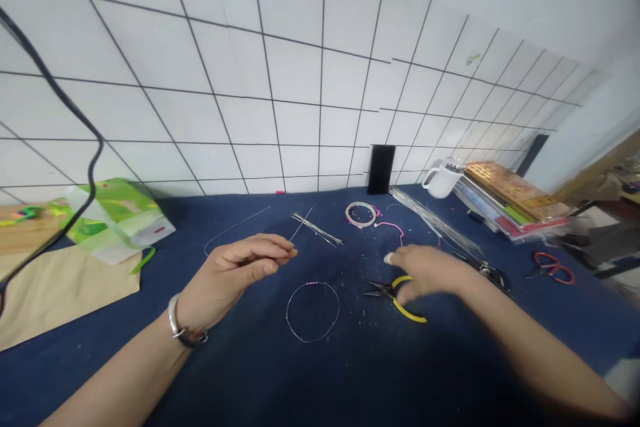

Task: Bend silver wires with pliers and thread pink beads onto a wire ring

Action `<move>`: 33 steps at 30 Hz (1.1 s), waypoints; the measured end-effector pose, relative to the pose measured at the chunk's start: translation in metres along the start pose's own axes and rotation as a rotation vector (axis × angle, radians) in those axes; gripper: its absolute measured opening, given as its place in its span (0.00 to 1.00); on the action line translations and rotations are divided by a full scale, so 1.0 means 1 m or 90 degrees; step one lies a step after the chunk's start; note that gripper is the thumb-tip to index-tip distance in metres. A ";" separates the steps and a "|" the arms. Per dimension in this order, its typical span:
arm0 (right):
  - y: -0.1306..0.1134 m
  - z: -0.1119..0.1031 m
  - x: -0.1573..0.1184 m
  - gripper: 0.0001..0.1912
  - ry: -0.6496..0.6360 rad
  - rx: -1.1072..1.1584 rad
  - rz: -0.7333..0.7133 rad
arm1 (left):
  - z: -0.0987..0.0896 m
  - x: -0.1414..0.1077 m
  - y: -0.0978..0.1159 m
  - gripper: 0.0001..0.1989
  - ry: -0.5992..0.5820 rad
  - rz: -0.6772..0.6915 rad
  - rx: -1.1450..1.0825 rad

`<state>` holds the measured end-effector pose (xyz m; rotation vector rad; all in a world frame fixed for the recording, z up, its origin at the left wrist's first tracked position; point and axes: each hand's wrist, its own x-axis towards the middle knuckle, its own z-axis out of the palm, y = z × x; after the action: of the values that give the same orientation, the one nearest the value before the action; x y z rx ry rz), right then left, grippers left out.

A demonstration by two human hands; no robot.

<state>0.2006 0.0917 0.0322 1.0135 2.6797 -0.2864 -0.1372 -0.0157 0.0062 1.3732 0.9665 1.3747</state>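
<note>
My left hand (pixel 253 263) is raised over the cloth with thumb and fingers pinched together. A thin wire (pixel 301 223) sticks up from its fingertips. Below it lies a wire ring (pixel 313 311) with a few small pink beads at its top. My right hand (pixel 417 273) reaches over the pliers (pixel 395 295), which have yellow handles and dark jaws pointing left. Its thumb and fingers are apart around the upper handle, and I see no grip on it. A bundle of short wires (pixel 317 229) lies behind my left hand.
On the blue cloth (pixel 240 380) are a small ring dish (pixel 361 204) holding beads, pink cord (pixel 393 225), long wires (pixel 437 223) and red-handled scissors (pixel 554 268). A black box (pixel 381 169), white mug (pixel 443 178) and books (pixel 510 197) line the wall. A green bag (pixel 117 217) sits left.
</note>
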 end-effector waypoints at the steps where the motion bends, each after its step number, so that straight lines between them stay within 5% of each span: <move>1: -0.007 0.012 -0.012 0.38 0.025 -0.020 0.008 | 0.002 0.000 0.000 0.08 0.008 0.000 -0.003; 6: -0.032 0.068 -0.053 0.25 0.170 -0.022 0.034 | 0.011 -0.001 0.002 0.07 0.059 0.016 -0.008; 11: -0.040 0.096 -0.055 0.13 0.277 0.007 0.111 | 0.020 -0.006 0.008 0.05 0.071 0.045 -0.009; 17: -0.044 0.053 -0.043 0.09 0.220 0.323 0.038 | 0.034 -0.012 0.009 0.03 0.086 0.016 -0.048; 22: -0.068 0.016 -0.007 0.15 0.219 0.574 0.008 | 0.045 -0.015 0.013 0.03 -0.025 0.026 0.082; 25: -0.082 0.008 0.022 0.15 0.208 0.766 -0.001 | 0.050 -0.016 0.017 0.04 -0.099 0.042 0.138; 29: -0.091 0.007 0.051 0.15 0.299 1.089 -0.005 | 0.054 -0.015 0.016 0.04 -0.147 0.042 0.163; 33: -0.092 0.012 0.062 0.15 0.325 1.219 -0.047 | 0.059 -0.014 0.007 0.05 -0.186 0.018 0.171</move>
<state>0.0958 0.0588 0.0100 1.2677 2.0353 -3.1905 -0.0804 -0.0357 0.0127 1.7385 0.9597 1.0517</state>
